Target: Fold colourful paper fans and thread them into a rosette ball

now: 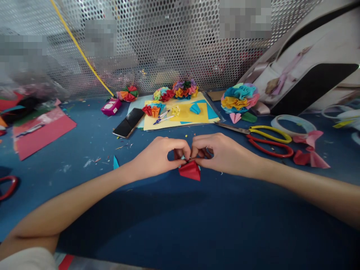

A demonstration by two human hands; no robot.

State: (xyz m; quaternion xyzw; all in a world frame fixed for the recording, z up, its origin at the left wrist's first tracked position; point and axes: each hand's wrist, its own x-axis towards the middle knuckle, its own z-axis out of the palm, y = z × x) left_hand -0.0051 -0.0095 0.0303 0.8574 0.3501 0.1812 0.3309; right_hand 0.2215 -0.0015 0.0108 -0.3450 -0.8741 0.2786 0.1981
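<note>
Between my two hands is a small piece of folded red paper (190, 171), held just over the blue table. My left hand (164, 153) pinches its upper left edge between thumb and fingers. From the other side, my right hand (218, 152) pinches the upper right edge, its fingertips almost meeting those of the left. Bits of light blue show at the paper's edges, partly hidden by my fingers. Beyond the hands lie yellow paper sheets (157, 125) with pens and small folded paper pieces on them.
Scissors with yellow and red handles (270, 140) lie right of my hands, near a tape roll (294, 123) and pink paper scraps (311, 150). A phone (128, 123) rests ahead on the left. Paper flowers (240, 98) line the back by a metal mesh (174, 48). A bag (317, 63) stands at right.
</note>
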